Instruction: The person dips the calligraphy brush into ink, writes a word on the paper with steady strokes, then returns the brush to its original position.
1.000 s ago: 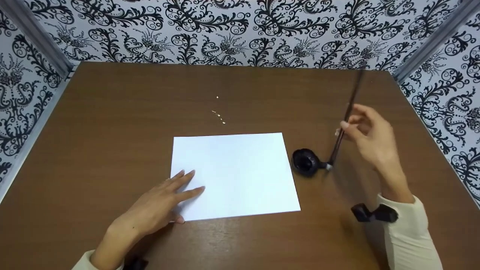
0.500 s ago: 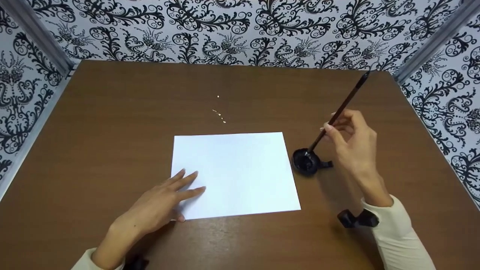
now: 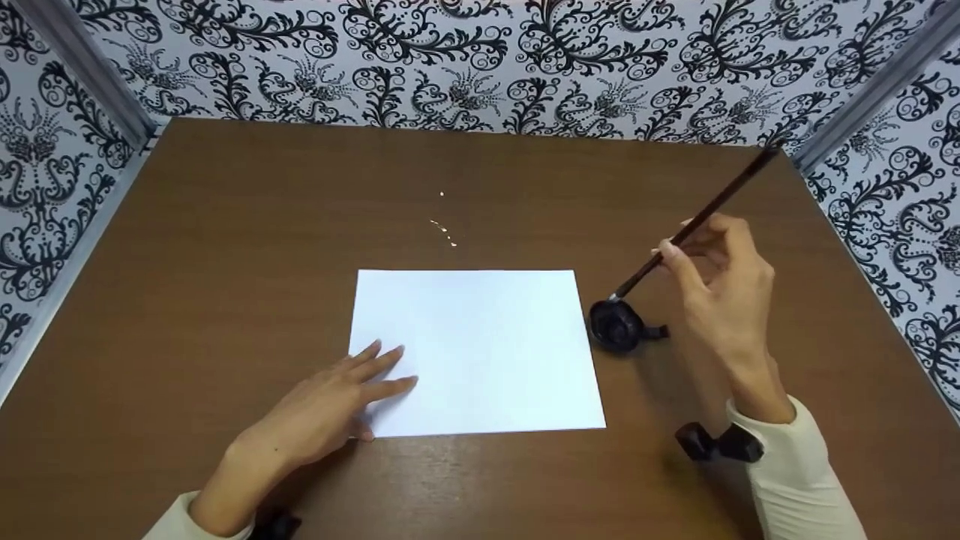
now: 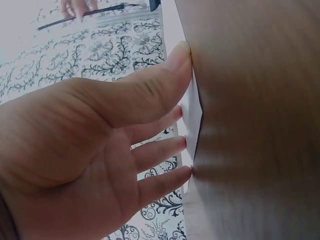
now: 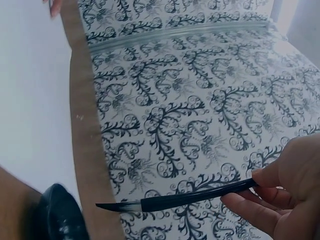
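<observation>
A dark paintbrush (image 3: 724,196) is pinched between thumb and fingers of my right hand (image 3: 724,292). In the head view it slants down left, its bristle end right at the far rim of a small black ink dish (image 3: 616,328). The right wrist view shows dark, pointed bristles (image 5: 111,206) beside the dish (image 5: 62,215). My left hand (image 3: 315,409) rests with fingers spread on the lower left corner of a blank white sheet of paper (image 3: 480,345). Seen from the left wrist, the thumb (image 4: 175,62) lies along the paper's edge and the fingertips touch the sheet.
The brown wooden table (image 3: 300,195) ends at a wall with black and white scroll wallpaper (image 3: 450,67). Several tiny pale flecks (image 3: 448,234) lie beyond the paper. A short black handle (image 3: 656,331) sticks out from the dish toward the right.
The right hand has moved left and tilted the brush, its bristle end going from the dish handle into the dish and then to its far rim. The left hand stays on the paper.
</observation>
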Action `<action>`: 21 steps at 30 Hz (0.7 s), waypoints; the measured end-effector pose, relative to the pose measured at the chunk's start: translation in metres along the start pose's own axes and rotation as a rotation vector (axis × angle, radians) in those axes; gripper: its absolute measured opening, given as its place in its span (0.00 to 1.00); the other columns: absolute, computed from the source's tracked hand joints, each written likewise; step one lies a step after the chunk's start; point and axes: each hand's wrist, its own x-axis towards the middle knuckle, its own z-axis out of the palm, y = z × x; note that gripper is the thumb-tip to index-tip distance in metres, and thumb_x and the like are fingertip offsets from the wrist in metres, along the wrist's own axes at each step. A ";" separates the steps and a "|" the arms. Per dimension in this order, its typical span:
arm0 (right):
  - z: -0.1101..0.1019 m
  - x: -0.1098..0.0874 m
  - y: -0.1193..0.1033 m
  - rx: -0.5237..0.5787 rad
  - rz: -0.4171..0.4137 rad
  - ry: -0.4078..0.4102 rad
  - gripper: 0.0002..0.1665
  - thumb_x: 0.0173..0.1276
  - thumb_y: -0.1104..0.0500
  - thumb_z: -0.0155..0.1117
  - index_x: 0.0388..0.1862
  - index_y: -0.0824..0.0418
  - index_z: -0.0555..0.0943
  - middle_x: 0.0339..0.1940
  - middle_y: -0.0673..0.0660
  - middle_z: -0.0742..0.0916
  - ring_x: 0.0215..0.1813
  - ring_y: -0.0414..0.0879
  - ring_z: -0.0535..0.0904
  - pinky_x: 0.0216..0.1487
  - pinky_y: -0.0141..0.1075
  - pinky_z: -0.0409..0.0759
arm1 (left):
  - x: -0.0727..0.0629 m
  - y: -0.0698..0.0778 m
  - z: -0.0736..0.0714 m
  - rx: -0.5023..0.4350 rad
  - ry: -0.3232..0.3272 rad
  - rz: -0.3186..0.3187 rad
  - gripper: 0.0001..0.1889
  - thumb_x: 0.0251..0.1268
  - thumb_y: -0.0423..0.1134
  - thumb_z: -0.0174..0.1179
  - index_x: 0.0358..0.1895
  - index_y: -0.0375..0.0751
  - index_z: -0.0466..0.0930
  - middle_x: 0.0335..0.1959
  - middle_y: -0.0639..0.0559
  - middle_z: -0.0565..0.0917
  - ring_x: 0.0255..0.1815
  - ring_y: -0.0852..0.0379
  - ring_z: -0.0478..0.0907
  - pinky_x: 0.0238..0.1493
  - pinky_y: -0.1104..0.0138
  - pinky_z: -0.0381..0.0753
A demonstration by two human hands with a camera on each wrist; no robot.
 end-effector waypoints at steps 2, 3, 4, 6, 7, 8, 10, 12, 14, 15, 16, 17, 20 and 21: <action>0.003 0.001 -0.005 0.066 -0.005 0.008 0.16 0.59 0.75 0.66 0.44 0.78 0.73 0.34 0.65 0.82 0.36 0.48 0.84 0.33 0.33 0.83 | 0.000 0.002 0.000 0.006 -0.001 0.001 0.36 0.48 0.28 0.70 0.65 0.48 0.73 0.71 0.43 0.63 0.71 0.40 0.58 0.53 0.41 0.72; 0.006 0.002 -0.008 0.101 -0.007 0.014 0.16 0.59 0.75 0.65 0.44 0.77 0.73 0.34 0.65 0.82 0.36 0.50 0.84 0.34 0.34 0.83 | 0.000 0.003 0.001 0.007 0.000 -0.001 0.35 0.49 0.27 0.70 0.65 0.48 0.73 0.71 0.43 0.63 0.70 0.40 0.59 0.51 0.44 0.75; 0.010 0.003 -0.011 0.130 -0.009 0.022 0.16 0.59 0.75 0.66 0.44 0.76 0.73 0.34 0.65 0.82 0.36 0.50 0.84 0.34 0.35 0.83 | 0.000 0.004 0.001 0.008 0.001 -0.003 0.35 0.49 0.27 0.70 0.65 0.48 0.73 0.71 0.43 0.63 0.70 0.40 0.59 0.48 0.47 0.77; 0.019 0.005 -0.016 0.187 -0.029 0.030 0.16 0.58 0.74 0.66 0.44 0.75 0.73 0.33 0.65 0.82 0.36 0.52 0.84 0.34 0.37 0.83 | 0.000 0.005 0.001 -0.001 0.004 -0.012 0.35 0.49 0.25 0.69 0.65 0.48 0.74 0.71 0.44 0.64 0.70 0.41 0.60 0.40 0.55 0.80; 0.025 0.006 -0.018 0.211 -0.040 0.033 0.16 0.58 0.74 0.66 0.44 0.75 0.73 0.33 0.65 0.82 0.36 0.52 0.84 0.35 0.37 0.83 | 0.000 0.005 0.002 -0.006 0.008 -0.017 0.35 0.49 0.25 0.69 0.65 0.48 0.74 0.71 0.44 0.64 0.70 0.41 0.60 0.37 0.58 0.80; 0.031 0.007 -0.020 0.237 -0.053 0.032 0.16 0.58 0.74 0.67 0.43 0.75 0.73 0.33 0.64 0.83 0.36 0.53 0.84 0.34 0.38 0.83 | 0.000 0.005 0.002 -0.012 0.011 -0.021 0.35 0.49 0.25 0.69 0.64 0.48 0.74 0.71 0.44 0.64 0.70 0.42 0.60 0.33 0.60 0.79; 0.044 0.008 -0.024 0.272 -0.069 0.031 0.16 0.57 0.75 0.67 0.43 0.76 0.73 0.33 0.64 0.83 0.36 0.53 0.84 0.34 0.39 0.83 | 0.000 0.005 0.003 -0.021 0.014 -0.029 0.35 0.48 0.27 0.70 0.64 0.48 0.75 0.71 0.44 0.64 0.70 0.42 0.60 0.34 0.59 0.80; 0.058 0.008 -0.028 0.311 -0.076 0.014 0.16 0.57 0.75 0.67 0.43 0.76 0.72 0.33 0.63 0.84 0.35 0.53 0.84 0.33 0.40 0.83 | -0.001 0.005 0.003 -0.035 0.014 -0.035 0.34 0.48 0.28 0.71 0.64 0.48 0.75 0.71 0.44 0.64 0.70 0.42 0.60 0.37 0.56 0.81; 0.070 0.007 -0.031 0.340 -0.072 -0.005 0.16 0.58 0.75 0.67 0.43 0.77 0.72 0.33 0.63 0.83 0.36 0.53 0.84 0.33 0.40 0.84 | -0.001 0.005 0.004 -0.039 0.014 -0.040 0.34 0.48 0.30 0.71 0.64 0.47 0.75 0.71 0.44 0.64 0.70 0.41 0.60 0.40 0.51 0.80; 0.076 0.007 -0.033 0.355 -0.069 -0.015 0.16 0.58 0.74 0.66 0.43 0.77 0.71 0.33 0.63 0.83 0.36 0.53 0.84 0.33 0.41 0.84 | -0.001 0.006 0.004 -0.040 0.013 -0.045 0.34 0.48 0.30 0.71 0.64 0.48 0.75 0.71 0.44 0.64 0.70 0.41 0.60 0.41 0.49 0.80; 0.082 0.006 -0.034 0.355 -0.067 -0.025 0.16 0.59 0.73 0.66 0.43 0.76 0.71 0.33 0.62 0.83 0.36 0.53 0.84 0.32 0.40 0.84 | 0.000 0.006 0.004 -0.042 0.011 -0.049 0.34 0.48 0.31 0.71 0.64 0.48 0.75 0.71 0.44 0.64 0.70 0.41 0.60 0.41 0.47 0.79; 0.088 0.005 -0.035 0.359 -0.066 -0.034 0.16 0.60 0.72 0.66 0.43 0.76 0.71 0.33 0.62 0.83 0.36 0.52 0.84 0.33 0.40 0.84 | 0.000 0.006 0.004 -0.044 0.007 -0.055 0.34 0.48 0.31 0.71 0.64 0.48 0.75 0.71 0.44 0.64 0.70 0.41 0.59 0.42 0.47 0.79; 0.103 0.004 -0.038 0.363 -0.075 -0.058 0.15 0.62 0.69 0.66 0.43 0.74 0.71 0.34 0.61 0.83 0.36 0.52 0.85 0.33 0.40 0.84 | 0.002 0.007 0.004 -0.045 -0.008 -0.068 0.34 0.48 0.32 0.71 0.64 0.48 0.75 0.71 0.45 0.63 0.71 0.41 0.59 0.44 0.43 0.77; 0.108 0.004 -0.039 0.362 -0.081 -0.065 0.15 0.63 0.68 0.66 0.43 0.74 0.71 0.34 0.60 0.83 0.36 0.51 0.85 0.33 0.40 0.84 | 0.002 0.007 0.004 -0.048 -0.014 -0.071 0.34 0.48 0.32 0.71 0.64 0.48 0.75 0.71 0.45 0.63 0.71 0.41 0.59 0.45 0.42 0.77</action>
